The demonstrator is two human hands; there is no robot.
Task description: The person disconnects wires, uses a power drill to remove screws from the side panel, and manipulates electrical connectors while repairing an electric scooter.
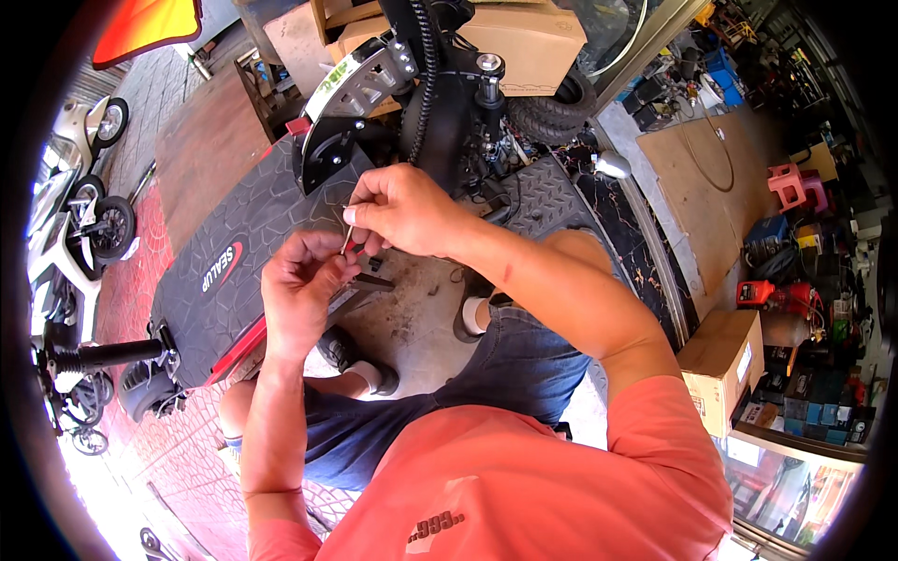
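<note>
A thin, pale, stick-like piece (348, 239) runs between my two hands, too small to name more exactly. My left hand (304, 280) pinches its lower end between thumb and fingers. At the upper end, the fingertips of my right hand (412, 210) are closed on it. Both hands hover above the near edge of an electric scooter's deck (248, 220), which is black with a crackled pattern and red sides. Just beyond my hands stands the scooter's dark front assembly (440, 122), with a perforated metal bracket (360, 82) and a spiral-wrapped cable (424, 84).
Cardboard boxes (524, 47) and a tyre (557, 117) lie behind the scooter. A tread-patterned mat (552, 192) is right of my hands. Parked two-wheelers (79, 224) line the left. At right are another cardboard box (718, 369), pink stools (788, 185) and cluttered shelves.
</note>
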